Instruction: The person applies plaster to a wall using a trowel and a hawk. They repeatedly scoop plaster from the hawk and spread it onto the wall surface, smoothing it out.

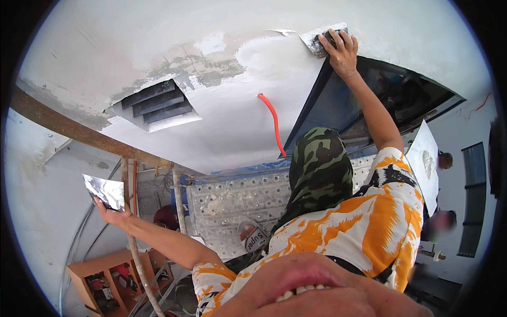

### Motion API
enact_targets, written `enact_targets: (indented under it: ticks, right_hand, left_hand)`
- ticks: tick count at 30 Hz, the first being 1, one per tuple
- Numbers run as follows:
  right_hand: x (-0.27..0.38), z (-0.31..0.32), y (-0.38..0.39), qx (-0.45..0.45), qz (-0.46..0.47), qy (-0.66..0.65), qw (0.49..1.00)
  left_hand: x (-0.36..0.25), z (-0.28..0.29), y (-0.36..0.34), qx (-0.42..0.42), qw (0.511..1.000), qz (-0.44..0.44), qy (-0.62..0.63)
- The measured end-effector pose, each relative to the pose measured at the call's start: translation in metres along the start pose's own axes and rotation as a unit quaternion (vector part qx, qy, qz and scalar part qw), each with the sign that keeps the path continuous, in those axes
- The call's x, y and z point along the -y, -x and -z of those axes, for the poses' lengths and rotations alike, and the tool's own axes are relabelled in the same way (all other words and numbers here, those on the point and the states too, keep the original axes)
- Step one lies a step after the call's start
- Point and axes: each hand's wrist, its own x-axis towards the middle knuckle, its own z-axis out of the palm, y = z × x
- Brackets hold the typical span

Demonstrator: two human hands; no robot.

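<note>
At the upper right, my right hand (343, 53) is pressed up against the white wall. Its fingers are spread over the dark back of a flat putty scraper (318, 46), whose pale blade lies on the wall above a dark glass window (359, 100). My left hand (112, 213) is held out to the left and grips a second putty scraper (105, 191) by its lower edge. That one has a shiny, squarish metal blade and is clear of the wall. Patchy grey and white plaster (206, 68) covers part of the wall between the two hands.
A louvred vent (158, 103) and a red conduit (272, 116) interrupt the wall. A rusty scaffold pipe (79, 124) crosses at left. Under me is a perforated metal platform (211, 206). An orange-brown cabinet (113, 274) stands below left; people are partly visible at right.
</note>
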Motion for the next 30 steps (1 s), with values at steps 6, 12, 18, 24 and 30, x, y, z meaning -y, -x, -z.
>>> enact_targets:
  ticks: [6,12,18,24,30]
  right_hand:
    - [0.059,0.036,0.027,0.098,-0.218,-0.178,0.955]
    - [0.158,0.091,-0.044,0.083,-0.235,-0.801,0.545]
    - [0.168,0.098,-0.06,0.201,0.035,-0.632,0.747]
    - [0.167,0.081,-0.027,0.406,-0.276,-0.636,0.596]
    - [0.211,0.08,-0.041,0.287,-0.609,-0.739,-0.021]
  left_hand:
    - [0.06,-0.081,0.077,-0.035,0.991,0.132,-0.003]
    - [0.198,-0.174,0.19,0.051,0.868,0.489,0.071]
    - [0.188,-0.205,0.211,0.071,0.87,0.482,0.077]
    - [0.168,-0.226,0.207,0.052,0.938,0.33,0.095]
    - [0.193,-0.229,0.227,0.108,0.992,0.045,0.047]
